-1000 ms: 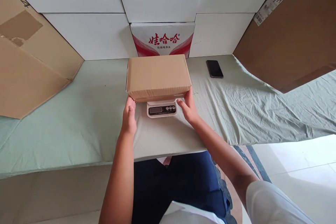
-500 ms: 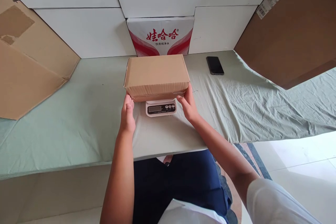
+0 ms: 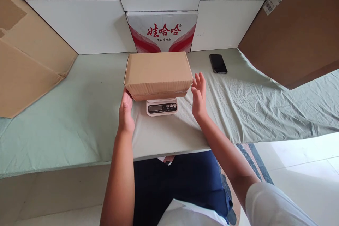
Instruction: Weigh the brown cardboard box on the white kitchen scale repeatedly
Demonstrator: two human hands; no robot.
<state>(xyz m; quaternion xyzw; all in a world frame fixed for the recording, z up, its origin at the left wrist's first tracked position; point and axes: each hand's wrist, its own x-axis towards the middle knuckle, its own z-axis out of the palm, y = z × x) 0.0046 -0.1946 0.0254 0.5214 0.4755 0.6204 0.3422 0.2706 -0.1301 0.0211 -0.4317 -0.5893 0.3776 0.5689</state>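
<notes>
Nearest the camera, two bare forearms reach forward over the front edge of a table (image 3: 79,127) draped in a pale green cloth, which hangs over that edge; a seated lap in dark blue shows below it. Open cloth spreads wide to the left of the arms and, more wrinkled, to the right, with a strip of bare cloth between the table's front edge and the hands.

One left hand (image 3: 125,111) lies with fingers loosely extended, its fingertips touching the lower left front corner of a single brown cardboard box (image 3: 158,72). One right hand (image 3: 199,95) is raised, fingers spread wide and holding nothing, palm turned toward the box's right end, just beside it but not touching.

The box is closed and rests level on one small white scale (image 3: 161,107), whose display panel and three round buttons stick out from under the box's front edge, between the two hands.

Farther back on the right, one dark phone (image 3: 218,63) lies flat on the cloth, well apart from the box. Behind the box, one white carton with red characters (image 3: 162,31) stands against a wall of white panels. Two large brown cardboard sheets lean in at the sides, one on the left (image 3: 29,60) and one on the right (image 3: 296,31), narrowing the room at the back
</notes>
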